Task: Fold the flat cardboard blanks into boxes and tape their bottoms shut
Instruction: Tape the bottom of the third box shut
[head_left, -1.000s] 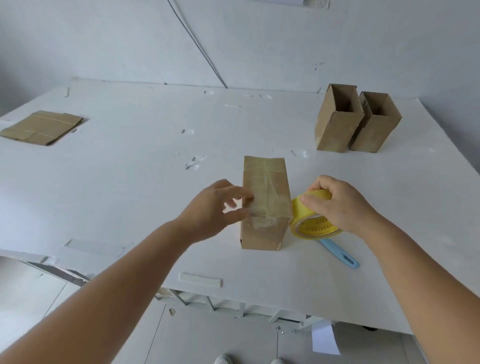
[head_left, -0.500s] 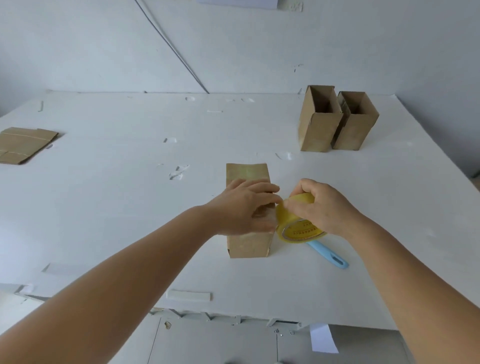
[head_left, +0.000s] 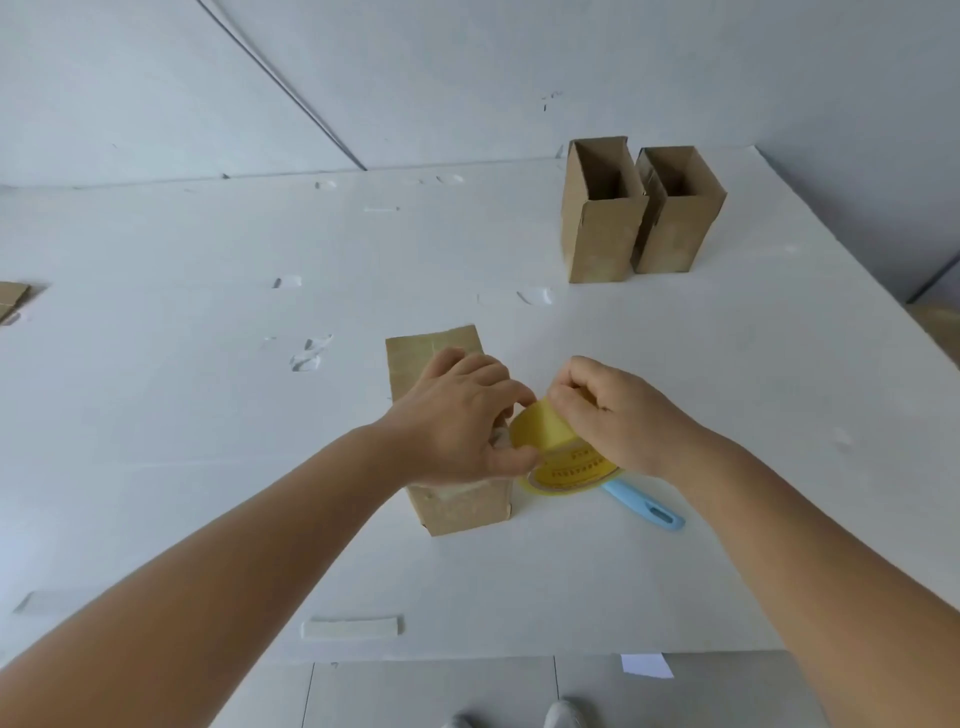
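The left hand (head_left: 457, 415) covers most of the box (head_left: 447, 348), hiding its taped seam.

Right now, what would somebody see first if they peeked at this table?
Probably the bright yellow tape roll in the middle, held by the right hand beside a brown cardboard box that the left hand rests on. Then two open boxes standing together at the far right.

You can read no text; the tape roll (head_left: 566, 465) carries a ring of dark print, seemingly lettering, too blurred to make out.
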